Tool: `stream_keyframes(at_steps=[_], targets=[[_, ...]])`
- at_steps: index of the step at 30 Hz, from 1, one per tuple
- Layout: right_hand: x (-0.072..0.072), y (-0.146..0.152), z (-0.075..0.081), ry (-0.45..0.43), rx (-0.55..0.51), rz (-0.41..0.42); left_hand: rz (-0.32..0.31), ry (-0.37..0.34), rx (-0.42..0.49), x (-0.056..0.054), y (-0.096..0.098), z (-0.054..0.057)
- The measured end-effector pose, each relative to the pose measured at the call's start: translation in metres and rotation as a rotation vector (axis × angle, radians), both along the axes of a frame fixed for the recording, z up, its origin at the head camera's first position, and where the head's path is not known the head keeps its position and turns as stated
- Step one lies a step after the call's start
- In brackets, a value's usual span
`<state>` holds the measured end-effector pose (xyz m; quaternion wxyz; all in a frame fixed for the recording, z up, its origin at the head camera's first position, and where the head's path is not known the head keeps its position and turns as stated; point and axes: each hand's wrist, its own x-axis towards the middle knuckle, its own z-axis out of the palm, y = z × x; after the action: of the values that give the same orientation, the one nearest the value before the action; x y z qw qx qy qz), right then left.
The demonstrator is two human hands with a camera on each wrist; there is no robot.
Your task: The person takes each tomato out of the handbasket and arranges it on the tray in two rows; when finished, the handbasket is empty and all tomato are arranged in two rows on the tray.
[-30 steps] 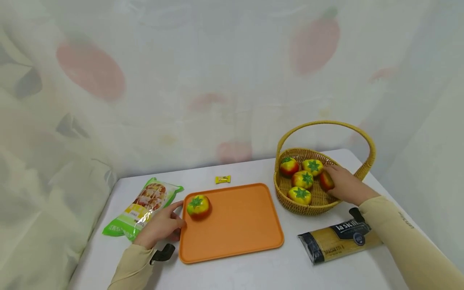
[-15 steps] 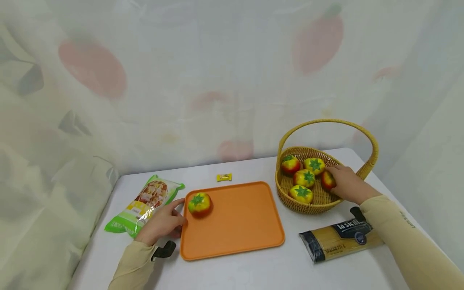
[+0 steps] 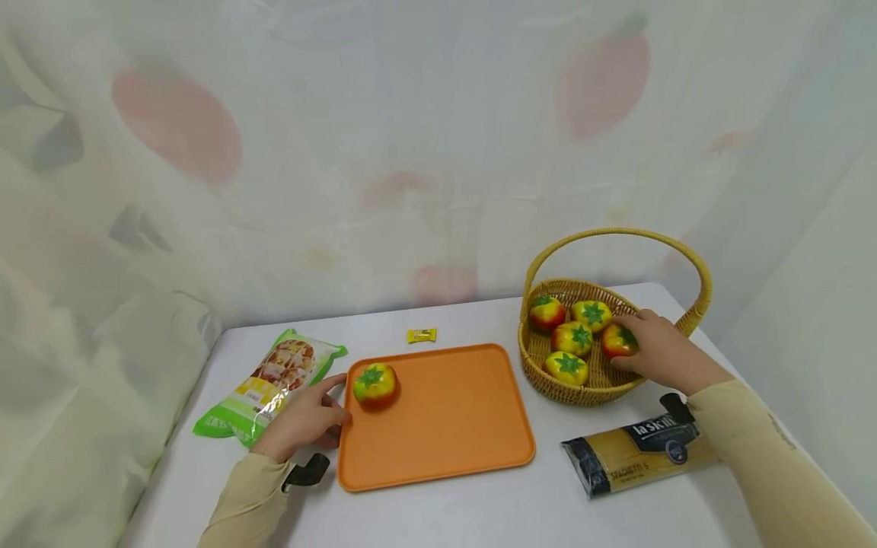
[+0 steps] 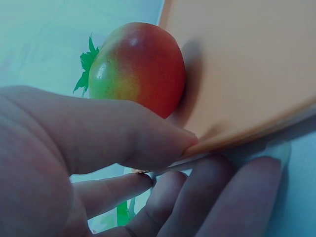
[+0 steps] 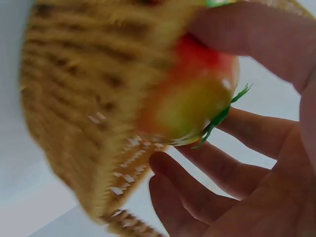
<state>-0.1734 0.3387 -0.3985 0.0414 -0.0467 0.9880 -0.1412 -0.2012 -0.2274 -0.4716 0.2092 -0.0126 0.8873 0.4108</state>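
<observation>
In the head view my left hand (image 3: 304, 420) is at the left edge of the orange tray (image 3: 445, 426). In the left wrist view its thumb (image 4: 163, 140) presses on the rim while the other fingers lie along the outside and underneath. A red-and-yellow tomato (image 3: 374, 386) with green leaves sits in the tray's far left corner. My right hand (image 3: 661, 352) reaches over the near right side of the wicker basket (image 3: 582, 396). Its thumb and fingers are round a tomato (image 5: 197, 94) at that side, leaves facing the palm. Several other tomatoes (image 3: 572, 339) lie left of it.
The basket's tall handle (image 3: 617, 230) arches over the tomatoes. A spaghetti pack (image 3: 637, 457) lies in front of the basket, partly under the right sleeve. Left of the tray is a green-edged food bag (image 3: 274, 380); behind it lies a small yellow packet (image 3: 421, 335).
The tomato at my right hand has turned, so its green leaves now show in the head view. My right hand has shifted slightly; the left stays at the tray.
</observation>
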Motion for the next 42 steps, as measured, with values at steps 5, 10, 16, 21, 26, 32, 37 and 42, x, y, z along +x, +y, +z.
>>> stream_keyframes(at_steps=[5,10,16,21,26,32,37,42], targets=[[0.008,-0.011,0.01,0.036,-0.054,-0.002,0.008,-0.001,0.006,0.0,0.001,0.0],[0.013,-0.033,0.022,0.082,-0.116,-0.002,0.016,-0.008,0.004,-0.001,0.0,-0.001],[0.01,-0.071,0.028,0.152,-0.207,0.057,0.016,-0.008,0.009,0.002,-0.002,0.001],[0.003,-0.11,0.021,0.163,-0.28,0.122,0.018,-0.002,0.013,0.002,-0.002,0.002],[-0.006,-0.148,0.007,0.15,-0.335,0.166,0.018,-0.003,0.013,0.002,0.0,0.001],[-0.016,-0.186,-0.009,0.08,-0.415,0.209,0.021,0.002,0.016,0.001,0.001,0.001],[-0.022,-0.208,-0.019,0.013,-0.46,0.214,0.022,-0.006,0.026,0.001,0.001,0.001],[-0.025,-0.222,-0.031,0.0,-0.481,0.215,0.041,-0.017,0.031,0.001,0.001,-0.001]])
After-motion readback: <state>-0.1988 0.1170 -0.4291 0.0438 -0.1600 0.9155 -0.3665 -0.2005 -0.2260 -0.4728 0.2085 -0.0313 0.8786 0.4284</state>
